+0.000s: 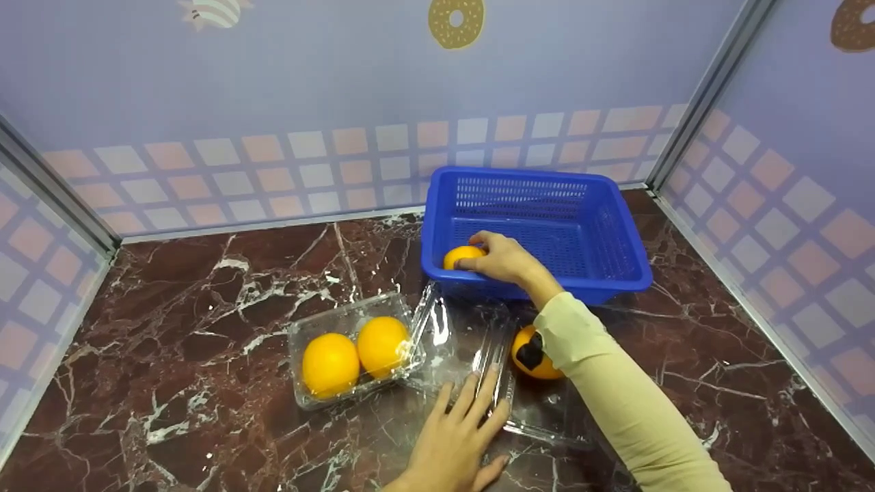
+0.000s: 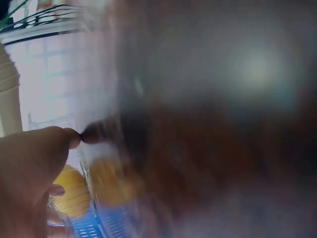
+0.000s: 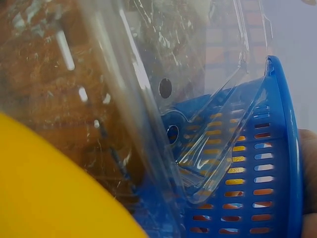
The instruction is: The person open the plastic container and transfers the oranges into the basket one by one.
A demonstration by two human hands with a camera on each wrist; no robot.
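At the front left corner of the blue plastic basket, my right hand grips an orange with thumb and fingers. My left hand lies palm down with fingers spread, fingertips on the clear plastic container in front of the basket. That container's right part has an orange in it, partly hidden by my right sleeve and a black piece at the wrist. In the right wrist view, an orange fills the lower left, and clear plastic overlaps the slotted basket wall.
Left of my hands, a clear plastic box holds two oranges. Dark red marbled tabletop surrounds everything. Patterned wall panels stand behind and at both sides, close behind the basket.
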